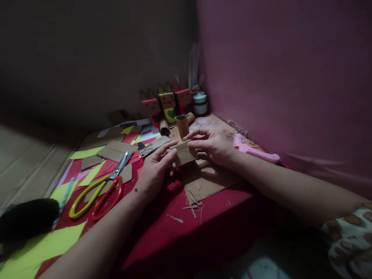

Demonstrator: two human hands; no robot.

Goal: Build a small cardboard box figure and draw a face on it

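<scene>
Between my two hands, above the front of the table, is a small folded piece of cardboard (186, 154). My left hand (158, 164) pinches its left end with thumb and fingers. At its right end and upper edge, my right hand (211, 146) is closed on it. Below lies a flat cardboard sheet (209, 182) with thin scraps around its front corner. Just behind the hands a cardboard tube (182, 126) stands upright. Scissors (112, 176) with one yellow and one red handle lie left of my left hand, blades slightly apart.
Cardboard figures (168, 102) with faces stand at the back beside a pale jar (200, 103). A pink glue gun (255, 150) lies by the right wall. Yellow paper (49, 244) and cardboard pieces (116, 150) cover the left side. A black object (29, 221) sits lower left.
</scene>
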